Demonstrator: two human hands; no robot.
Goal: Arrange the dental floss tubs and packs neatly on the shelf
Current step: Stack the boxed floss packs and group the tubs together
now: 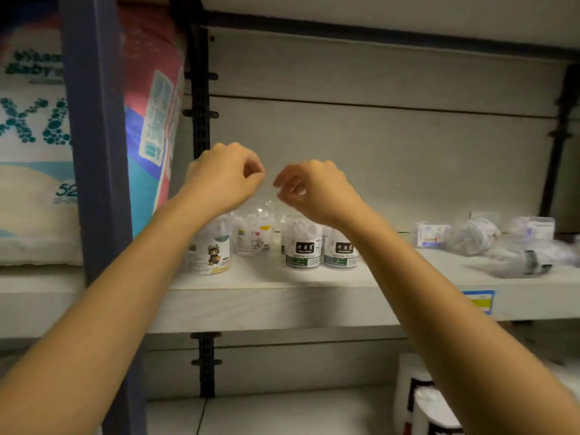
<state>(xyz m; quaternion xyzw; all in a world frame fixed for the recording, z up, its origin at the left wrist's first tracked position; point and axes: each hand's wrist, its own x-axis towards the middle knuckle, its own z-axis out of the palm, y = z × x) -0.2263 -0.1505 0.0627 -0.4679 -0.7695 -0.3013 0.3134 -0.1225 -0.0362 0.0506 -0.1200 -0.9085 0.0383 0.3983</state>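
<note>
My left hand point(224, 180) and my right hand point(314, 189) are raised close together above the shelf point(282, 296), each with fingertips pinched. Between them a faint clear plastic wrap point(270, 196) seems to hang over a floss tub point(252, 237) at the back. A tub with a cartoon label point(210, 251) stands at the front left. Two green-labelled dental floss tubs point(303, 251) point(340, 252) stand side by side under my right wrist. Loose floss packs point(474, 235) lie untidily at the right end of the shelf.
A large diaper pack point(34, 136) fills the bay on the left, behind a dark blue upright post point(94, 152). A price tag point(480, 301) sticks to the shelf's front edge. White containers point(430, 406) stand on the lower shelf at the right.
</note>
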